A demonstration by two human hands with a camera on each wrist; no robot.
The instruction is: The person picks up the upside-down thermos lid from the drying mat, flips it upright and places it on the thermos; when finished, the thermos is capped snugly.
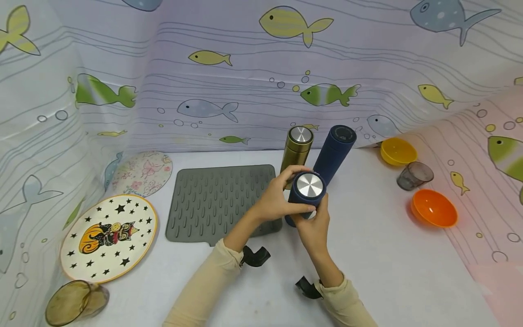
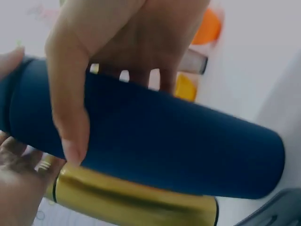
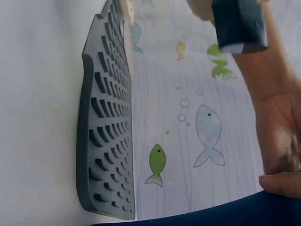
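A dark blue thermos flask [image 1: 304,196] with a shiny silver lid top is held upright between both hands, tilted toward the head camera. My left hand [image 1: 275,200] grips it near the lid, fingers round the far side and thumb across the front. Lower down, my right hand [image 1: 316,227] curls round the body; its thumb crosses the flask [image 2: 178,136] in the left wrist view. Behind the hands stand a gold thermos flask [image 1: 298,147] and a second, taller blue flask [image 1: 335,152]. Only a blue edge of the held flask [image 3: 225,214] shows in the right wrist view.
Left of the hands lies a grey ridged mat [image 1: 222,204]. Farther left are a cat plate [image 1: 143,218], a floral round piece [image 1: 143,172] and an amber glass [image 1: 77,302]. To the right sit a yellow bowl [image 1: 398,152], a grey glass [image 1: 414,175] and an orange bowl [image 1: 434,209].
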